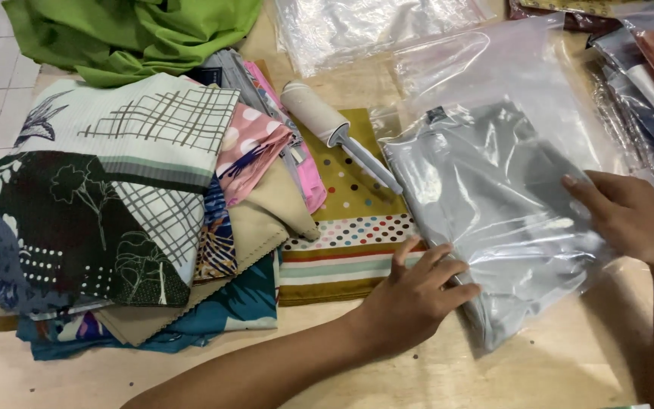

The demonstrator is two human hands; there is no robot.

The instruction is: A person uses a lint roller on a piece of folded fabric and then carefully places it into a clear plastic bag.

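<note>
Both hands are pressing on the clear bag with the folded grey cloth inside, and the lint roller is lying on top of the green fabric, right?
Not quite. In the head view the lint roller lies on the mustard polka-dot cloth, not the green fabric. Both the left hand and right hand do press the clear bag.

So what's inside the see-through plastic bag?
A folded grey cloth fills the clear plastic bag. Both hands, left hand and right hand, press on it. Whatever is folded inside the cloth is hidden.

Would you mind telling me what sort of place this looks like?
Probably a small clothing packing station: a stack of folded patterned fabrics, a grey folded cloth inside a clear plastic bag, and a white lint roller on a wooden table.
</note>
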